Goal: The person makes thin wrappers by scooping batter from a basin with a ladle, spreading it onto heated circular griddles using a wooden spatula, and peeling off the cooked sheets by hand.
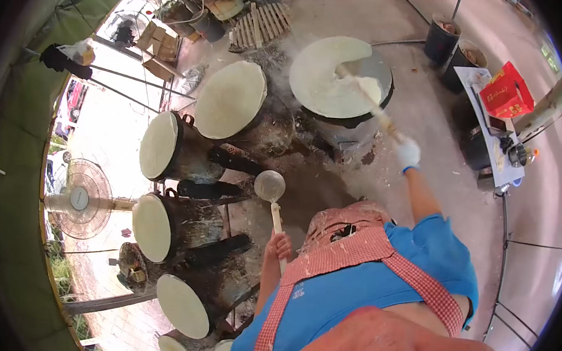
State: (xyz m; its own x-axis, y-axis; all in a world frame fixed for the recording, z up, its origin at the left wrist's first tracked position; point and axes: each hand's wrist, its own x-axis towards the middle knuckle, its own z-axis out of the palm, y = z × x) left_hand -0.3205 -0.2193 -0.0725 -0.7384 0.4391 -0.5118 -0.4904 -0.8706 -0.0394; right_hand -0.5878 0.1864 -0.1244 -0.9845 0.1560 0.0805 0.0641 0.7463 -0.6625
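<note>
My left hand (279,246), bare, is wrapped round the pale handle of a ladle (269,186). The ladle's round bowl is held up in front of my apron, away from the griddles. In a white glove, my right hand (408,154) is closed on the end of a long-handled spreader (370,102). The spreader reaches over a large round griddle (383,66), and its far end is blurred. Pale batter (319,75) covers much of this griddle in a curved band. A grey part of the surface shows at the right.
Several more round griddles stand in a curve at the left, including a large one (231,100) covered with a pale layer. A fan (79,198) stands beyond them. At the right are a table (503,170) with a red box (506,91) and dark bins (442,40). A wooden pallet (260,26) lies at the back.
</note>
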